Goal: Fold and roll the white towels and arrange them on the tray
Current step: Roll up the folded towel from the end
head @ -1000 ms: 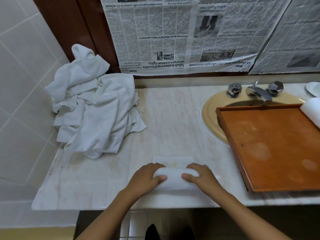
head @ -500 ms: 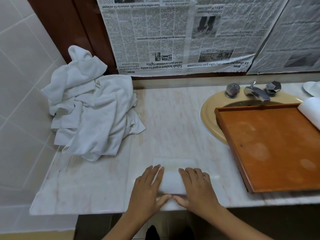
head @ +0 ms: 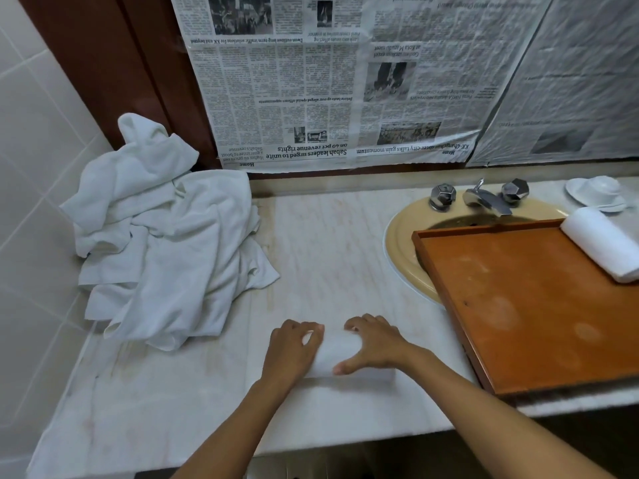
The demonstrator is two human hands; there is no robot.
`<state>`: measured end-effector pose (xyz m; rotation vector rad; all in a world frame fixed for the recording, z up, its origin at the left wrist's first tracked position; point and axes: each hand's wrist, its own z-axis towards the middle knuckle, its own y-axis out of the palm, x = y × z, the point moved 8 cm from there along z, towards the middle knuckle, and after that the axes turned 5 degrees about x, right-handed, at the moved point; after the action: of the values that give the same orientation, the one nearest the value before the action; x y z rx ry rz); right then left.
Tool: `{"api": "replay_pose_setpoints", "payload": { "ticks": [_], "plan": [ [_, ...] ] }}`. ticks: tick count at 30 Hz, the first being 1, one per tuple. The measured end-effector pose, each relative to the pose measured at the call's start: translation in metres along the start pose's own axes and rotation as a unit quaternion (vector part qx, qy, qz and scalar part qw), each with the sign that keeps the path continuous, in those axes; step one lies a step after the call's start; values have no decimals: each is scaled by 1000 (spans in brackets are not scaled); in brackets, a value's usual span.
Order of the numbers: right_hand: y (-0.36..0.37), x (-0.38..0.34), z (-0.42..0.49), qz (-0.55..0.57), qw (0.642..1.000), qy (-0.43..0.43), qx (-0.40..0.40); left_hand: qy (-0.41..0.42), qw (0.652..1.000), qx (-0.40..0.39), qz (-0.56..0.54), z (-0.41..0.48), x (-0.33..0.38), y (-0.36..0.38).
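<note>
A small white towel roll [head: 332,354] lies on the marble counter near its front edge. My left hand [head: 292,350] curls over its left end and my right hand [head: 373,344] curls over its right end, thumb at the near side. A heap of unfolded white towels [head: 162,236] sits at the back left against the tiled wall. The wooden tray [head: 518,305] rests over the sink on the right, and one finished white roll [head: 601,243] lies at its far right corner.
The yellow sink basin [head: 401,250] and chrome tap [head: 484,198] sit behind the tray. A white dish [head: 596,193] stands at the back right. Newspaper [head: 328,81] covers the wall behind. The counter's front edge [head: 345,440] runs close below my hands.
My hands went from flat on the towel to curled over it. The roll has moved forward over the flat part, which no longer shows. The camera has shifted left and forward.
</note>
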<state>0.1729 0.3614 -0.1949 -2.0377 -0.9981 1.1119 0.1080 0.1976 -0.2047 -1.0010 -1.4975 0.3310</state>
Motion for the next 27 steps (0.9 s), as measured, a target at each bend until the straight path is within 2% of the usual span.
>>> {"api": "replay_pose_setpoints", "payload": {
  "ticks": [5, 10, 15, 18, 20, 23, 27],
  "plan": [
    [14, -11, -24, -6, 997, 54, -47, 28, 998, 18, -56, -14, -6, 1],
    [33, -10, -57, -33, 995, 83, 47, 90, 988, 28, -125, -29, -15, 8],
    [30, 9, -87, 62, 987, 134, 70, 42, 983, -54, -173, -26, -3, 29],
    [2, 29, -104, 109, 973, 160, 125, 40, 977, -23, -210, -20, 14, 28],
    [-26, 49, -114, 134, 962, 170, 165, 88, 984, 4, -158, -14, 33, 30],
    [-75, 92, -126, 202, 936, 179, 225, 137, 989, -1, -54, 8, 68, 48],
    [-137, 165, -126, 279, 893, 207, 285, 203, 979, -21, -8, 38, 145, 85]
  ]
}}
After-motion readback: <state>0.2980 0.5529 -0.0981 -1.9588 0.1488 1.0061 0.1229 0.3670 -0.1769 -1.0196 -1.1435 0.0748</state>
